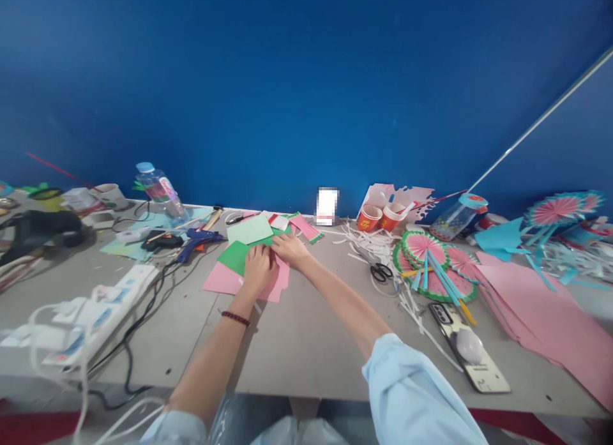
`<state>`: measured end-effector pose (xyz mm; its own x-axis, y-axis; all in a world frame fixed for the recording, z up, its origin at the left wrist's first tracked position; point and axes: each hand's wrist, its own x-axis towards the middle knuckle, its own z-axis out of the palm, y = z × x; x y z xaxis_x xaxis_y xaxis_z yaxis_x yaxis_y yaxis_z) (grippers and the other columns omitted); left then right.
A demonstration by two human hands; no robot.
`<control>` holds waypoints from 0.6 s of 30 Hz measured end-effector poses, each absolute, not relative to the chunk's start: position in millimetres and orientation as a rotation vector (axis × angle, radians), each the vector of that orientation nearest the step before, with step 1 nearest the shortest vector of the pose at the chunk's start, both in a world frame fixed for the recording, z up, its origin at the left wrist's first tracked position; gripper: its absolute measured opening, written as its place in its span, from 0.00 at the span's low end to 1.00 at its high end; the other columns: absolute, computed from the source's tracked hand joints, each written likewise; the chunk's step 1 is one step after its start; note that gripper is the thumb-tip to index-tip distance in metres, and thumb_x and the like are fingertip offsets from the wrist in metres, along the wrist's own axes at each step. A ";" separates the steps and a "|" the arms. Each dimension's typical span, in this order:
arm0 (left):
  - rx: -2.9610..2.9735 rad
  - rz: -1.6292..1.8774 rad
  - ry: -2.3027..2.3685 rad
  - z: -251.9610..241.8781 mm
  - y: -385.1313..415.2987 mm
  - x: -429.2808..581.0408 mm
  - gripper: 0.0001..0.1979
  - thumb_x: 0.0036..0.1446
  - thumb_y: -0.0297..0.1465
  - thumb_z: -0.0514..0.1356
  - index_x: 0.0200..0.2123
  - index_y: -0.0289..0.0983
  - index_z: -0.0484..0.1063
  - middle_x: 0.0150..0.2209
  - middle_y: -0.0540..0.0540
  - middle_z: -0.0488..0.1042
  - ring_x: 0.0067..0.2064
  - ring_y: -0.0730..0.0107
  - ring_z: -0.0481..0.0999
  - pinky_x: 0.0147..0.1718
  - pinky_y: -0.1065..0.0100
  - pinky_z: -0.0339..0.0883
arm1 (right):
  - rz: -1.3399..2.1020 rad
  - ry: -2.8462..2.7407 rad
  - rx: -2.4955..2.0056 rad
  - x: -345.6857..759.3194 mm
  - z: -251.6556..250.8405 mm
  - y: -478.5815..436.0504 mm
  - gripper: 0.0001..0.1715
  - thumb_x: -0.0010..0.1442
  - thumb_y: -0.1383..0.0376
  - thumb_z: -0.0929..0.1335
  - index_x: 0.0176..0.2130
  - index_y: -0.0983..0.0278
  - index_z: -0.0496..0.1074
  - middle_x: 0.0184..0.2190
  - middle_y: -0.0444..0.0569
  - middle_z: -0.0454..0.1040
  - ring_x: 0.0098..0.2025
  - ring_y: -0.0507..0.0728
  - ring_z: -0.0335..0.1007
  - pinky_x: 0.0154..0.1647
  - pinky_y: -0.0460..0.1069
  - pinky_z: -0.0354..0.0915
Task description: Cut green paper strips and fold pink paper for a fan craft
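My left hand (259, 266) rests on a stack of coloured paper, its fingers bent and pressed close together at a dark green sheet (235, 258). Just to its right, my right hand (290, 248) reaches in with its fingers closed at the edge of the green paper; the fingertips of both hands are partly hidden. Pink paper (221, 279) lies underneath, sticking out toward me. A pale green sheet (249, 229) overlaps the stack at the back. Behind my right hand lies a pleated pink strip (306, 228) with green edging.
On the left are a power strip (112, 311), a blue glue gun (196, 242) and a bottle (161, 191). Scissors (382, 272), paper cups (370, 218), watermelon-patterned fans (425, 250), a phone (472, 349) and pink sheets (550, 311) lie on the right. A blue wall (306, 100) closes off the back.
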<state>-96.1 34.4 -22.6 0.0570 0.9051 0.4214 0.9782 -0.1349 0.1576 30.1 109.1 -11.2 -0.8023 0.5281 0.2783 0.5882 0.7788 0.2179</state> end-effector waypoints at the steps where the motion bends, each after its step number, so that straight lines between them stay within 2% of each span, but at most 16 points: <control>1: -2.154 -0.639 -1.942 -23.4 34.9 -96.8 0.14 0.54 0.28 0.52 0.44 0.33 0.69 0.45 0.36 0.69 0.48 0.51 0.66 0.48 0.56 0.59 | -0.446 -2.775 -0.875 29.4 -11.2 109.6 0.14 0.64 0.73 0.59 0.37 0.68 0.72 0.39 0.55 0.71 0.40 0.58 0.64 0.38 0.51 0.60; 9: -2.156 -0.648 -1.906 -27.9 40.2 -103.8 0.15 0.53 0.29 0.53 0.44 0.34 0.69 0.46 0.37 0.70 0.50 0.51 0.65 0.48 0.56 0.58 | -0.386 -2.671 -0.939 22.8 -12.1 102.8 0.12 0.63 0.75 0.61 0.36 0.68 0.72 0.33 0.53 0.73 0.38 0.57 0.65 0.40 0.51 0.59; 13: -2.158 -0.660 -1.887 -28.0 40.9 -106.4 0.15 0.53 0.29 0.53 0.44 0.35 0.69 0.46 0.37 0.71 0.50 0.52 0.66 0.48 0.57 0.58 | -0.363 -2.667 -0.947 25.4 -10.1 92.9 0.11 0.63 0.74 0.60 0.38 0.68 0.71 0.32 0.53 0.74 0.37 0.58 0.66 0.41 0.52 0.60; 18: -2.162 -0.676 -1.818 -21.6 38.8 -111.0 0.13 0.52 0.30 0.56 0.42 0.36 0.71 0.43 0.39 0.73 0.49 0.53 0.67 0.52 0.55 0.54 | -0.368 -2.576 -0.937 45.0 -8.8 77.4 0.12 0.64 0.74 0.59 0.39 0.68 0.70 0.35 0.56 0.74 0.42 0.59 0.66 0.49 0.54 0.58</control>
<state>-111.0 38.8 -21.6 0.1203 0.8642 0.4886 0.9735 -0.1991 0.1125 45.0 77.4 -8.8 -0.7089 0.5601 0.4286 0.6578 0.7443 0.1152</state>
